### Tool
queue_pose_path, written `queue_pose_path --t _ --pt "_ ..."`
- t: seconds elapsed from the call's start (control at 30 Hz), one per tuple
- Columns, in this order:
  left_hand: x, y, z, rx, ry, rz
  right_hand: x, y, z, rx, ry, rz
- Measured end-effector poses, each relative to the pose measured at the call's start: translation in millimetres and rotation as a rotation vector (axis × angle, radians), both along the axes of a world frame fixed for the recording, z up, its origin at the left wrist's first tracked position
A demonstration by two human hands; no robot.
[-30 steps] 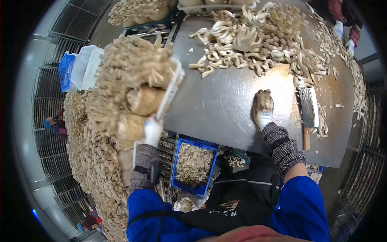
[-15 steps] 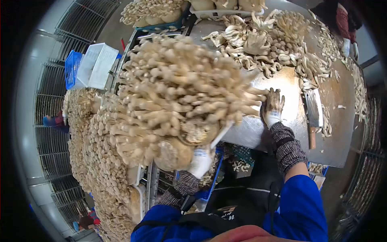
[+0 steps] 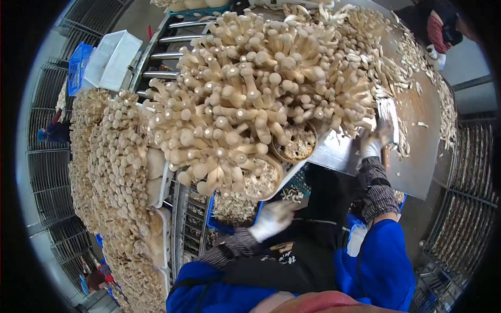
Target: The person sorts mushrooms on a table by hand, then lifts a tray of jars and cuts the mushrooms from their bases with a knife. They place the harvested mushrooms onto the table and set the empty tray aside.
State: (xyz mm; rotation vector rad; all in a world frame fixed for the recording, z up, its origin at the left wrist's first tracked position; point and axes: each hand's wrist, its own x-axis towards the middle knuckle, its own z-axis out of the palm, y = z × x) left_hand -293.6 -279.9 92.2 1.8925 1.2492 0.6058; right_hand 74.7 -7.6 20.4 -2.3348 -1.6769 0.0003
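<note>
A white crate point(image 3: 284, 182) packed with mushroom clusters point(image 3: 245, 99) growing from round bottles point(image 3: 295, 142) rests at the near edge of the metal table point(image 3: 339, 151). My left hand point(image 3: 274, 219), in a white glove, is below the crate and apart from it. Its fingers look loosely extended, though motion blurs them, and I see nothing in them. To the right of the mushrooms, my gloved right hand point(image 3: 374, 142) is at the cleaver point(image 3: 388, 117), fingers over the joint of blade and wooden handle. The blade lies on the table, pointing away from me.
Trimmed mushrooms point(image 3: 402, 78) lie along the table's far and right parts. More full crates point(image 3: 117, 156) stand on the left, beside a roller conveyor point(image 3: 175, 55). A blue bin point(image 3: 229, 211) of scraps is below. Another person's gloved hand point(image 3: 437, 56) is at the far right.
The mushroom crate has come to rest on the table. My left hand has let go and moved right. My right hand has gone from the bare tabletop to the cleaver. The whole view has shifted.
</note>
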Motion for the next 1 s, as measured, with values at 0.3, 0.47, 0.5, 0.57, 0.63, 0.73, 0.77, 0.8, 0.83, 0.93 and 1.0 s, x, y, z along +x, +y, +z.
queue_pose_path --t 0.3,0.47,0.5,0.57,0.63,0.73,0.77,0.8,0.83,0.93,1.0 --pt "-150 30 -102 -0.519 -1.257 0.973 119 -43 -28 0.004 -0.018 -0.023" --pt "-134 72 -76 -0.490 -1.213 0.962 137 -32 8 -0.090 0.221 0.152" --pt "-129 73 -67 -0.479 -1.194 0.981 144 -28 0 -0.099 0.205 0.103" --pt "-116 78 -34 -0.437 -1.124 0.996 153 -21 -2 -0.107 0.306 0.136" --pt "-104 76 -7 -0.382 -1.044 0.989 152 -27 15 0.035 0.367 0.139" --pt "-79 63 35 -0.303 -0.920 0.969 146 -40 78 -0.020 0.767 0.127" --pt "-71 42 50 -0.390 -1.129 1.083 145 -45 102 -0.061 0.699 0.180" --pt "-67 29 70 -0.468 -1.339 1.184 140 -48 127 -0.094 0.636 0.229" --pt "-58 22 90 -0.327 -1.203 1.224 126 -57 161 -0.064 0.779 0.239" --pt "-12 21 170 -0.129 -0.641 1.217 111 -67 205 0.004 0.678 0.437" --pt "19 25 224 -0.081 -0.233 1.136 99 -72 230 -0.125 0.819 0.448"
